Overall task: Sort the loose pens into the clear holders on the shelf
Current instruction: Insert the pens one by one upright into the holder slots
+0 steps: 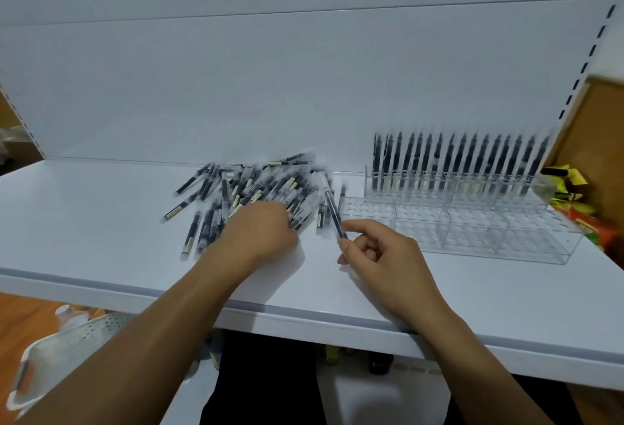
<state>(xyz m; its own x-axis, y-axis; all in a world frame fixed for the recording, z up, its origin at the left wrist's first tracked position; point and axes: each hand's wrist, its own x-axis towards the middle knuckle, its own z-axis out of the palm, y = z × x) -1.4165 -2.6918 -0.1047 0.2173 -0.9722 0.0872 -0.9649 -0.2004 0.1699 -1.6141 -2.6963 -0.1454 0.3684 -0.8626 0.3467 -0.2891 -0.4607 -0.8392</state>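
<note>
A heap of loose black pens with clear caps [250, 193] lies on the white shelf [101, 222], left of centre. My left hand [260, 232] rests on the heap's near right edge, fingers curled among the pens; whether it grips one is hidden. My right hand [381, 255] pinches one pen [332, 208] by its lower end, its tip pointing up and away. To the right stands a clear tiered holder [472, 232]; its back row holds several upright pens [459, 164], and the front rows of holes are bare.
Yellow and orange packets [570, 188] sit at the shelf's right end beside a brown panel [594, 130]. Below the shelf at the left lies a white perforated tray [71, 343] on an orange floor. The shelf's front edge runs across under my forearms.
</note>
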